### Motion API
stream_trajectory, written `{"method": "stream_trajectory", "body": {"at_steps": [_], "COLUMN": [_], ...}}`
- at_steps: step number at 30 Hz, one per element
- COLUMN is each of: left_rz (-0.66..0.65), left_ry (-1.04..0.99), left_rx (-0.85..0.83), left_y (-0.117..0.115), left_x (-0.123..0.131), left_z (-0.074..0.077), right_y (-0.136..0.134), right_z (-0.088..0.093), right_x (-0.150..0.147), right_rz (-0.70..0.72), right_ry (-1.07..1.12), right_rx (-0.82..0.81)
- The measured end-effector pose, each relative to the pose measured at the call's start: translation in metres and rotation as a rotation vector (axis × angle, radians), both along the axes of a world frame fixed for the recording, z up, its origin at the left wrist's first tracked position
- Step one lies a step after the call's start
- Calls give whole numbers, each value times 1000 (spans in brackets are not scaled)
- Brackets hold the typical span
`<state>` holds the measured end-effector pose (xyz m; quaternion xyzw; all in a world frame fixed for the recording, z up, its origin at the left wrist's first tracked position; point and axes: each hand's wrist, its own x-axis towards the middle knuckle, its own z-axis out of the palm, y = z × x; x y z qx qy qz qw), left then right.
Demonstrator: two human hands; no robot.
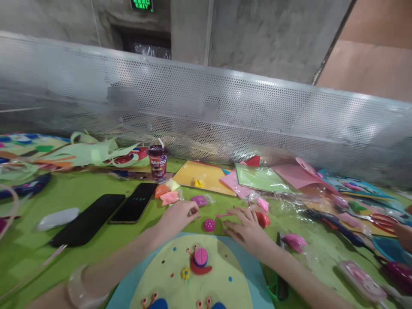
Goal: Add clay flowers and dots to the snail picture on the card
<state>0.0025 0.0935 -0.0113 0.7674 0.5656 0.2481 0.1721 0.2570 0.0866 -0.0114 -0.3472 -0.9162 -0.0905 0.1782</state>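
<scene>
My left hand (178, 216) has its fingers curled together just behind the board; whatever they may hold is hidden. My right hand (247, 229) lies palm down with fingers spread, beside a thin pink strip (222, 215). Between the hands sits a round magenta piece (209, 225) with pale dots. In front of me is a blue board (254, 274) with a pale yellow-green rounded area. On it are a red clay snail (201, 269) with a pink shell, a small yellow flower (186, 273) and coloured dots. Two blue-shelled figures (159, 304) are cut off below.
Two phones (135, 204) and a white case (58, 219) lie left. A lidded drink cup (158, 163) stands behind them. Bagged clay (169, 197), coloured sheets (209, 176) and red-handled scissors (383, 222) surround the work. Another person's hand (404, 236) shows at right. A perforated metal panel (206, 107) rises behind.
</scene>
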Motion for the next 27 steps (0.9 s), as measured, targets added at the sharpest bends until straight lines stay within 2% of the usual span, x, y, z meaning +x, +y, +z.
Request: {"method": "stream_trajectory", "body": {"at_steps": [4,9,12,14,18,20,23,27], "left_rz": [-113,-94,-43,-68,-201,-220,-179,-125], "left_ry": [156,180,32,-159,-526,-642,-738,-840], "left_rx": [58,77,51,-6,-331,-437,-562,-617], "left_y": [-2,-12,-17,-23,-43,-51,-58,-59], "left_x": [3,8,14,21,40,48,54,56], "left_z": [-9,-7,2,12,25,26,21,14], "right_y": [-1,0,-3,-7,-25,-34,-42,-45], "right_z": [-2,-2,3,8,20,24,27,29], "right_x": [-4,-2,-2,-4,-12,-15,-15,-14], "right_rz": [6,17,24,55,123,142,151,160], "right_ry": [-39,19,85,190,376,379,355,359], "right_rx": [-16,-9,16,47,102,116,127,97]}}
